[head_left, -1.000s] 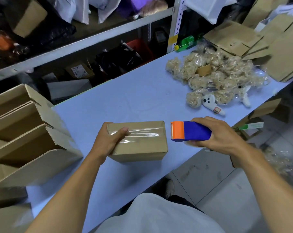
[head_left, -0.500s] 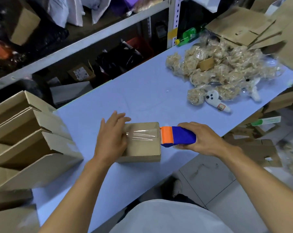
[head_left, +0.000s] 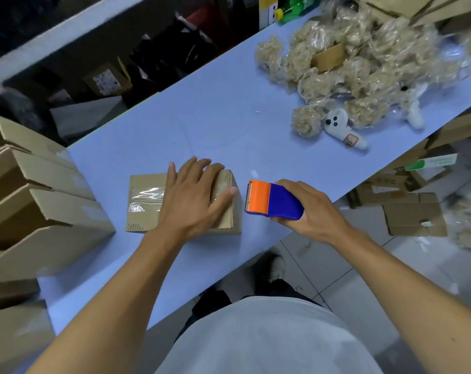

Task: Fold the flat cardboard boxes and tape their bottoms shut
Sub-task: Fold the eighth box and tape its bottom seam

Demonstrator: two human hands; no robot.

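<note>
I now have my left hand flat, fingers straight, pressing the clear tape strip onto the small brown cardboard box on the pale blue table. My right hand grips the orange-and-blue tape dispenser, which half a second ago touched the box edge and now sits just beside it, apart. I judge the strip cut and this bottom sealed.

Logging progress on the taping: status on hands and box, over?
Left hand flat on taped box. Right hand grips tape dispenser, clear of the box. Nothing in the way.
</note>
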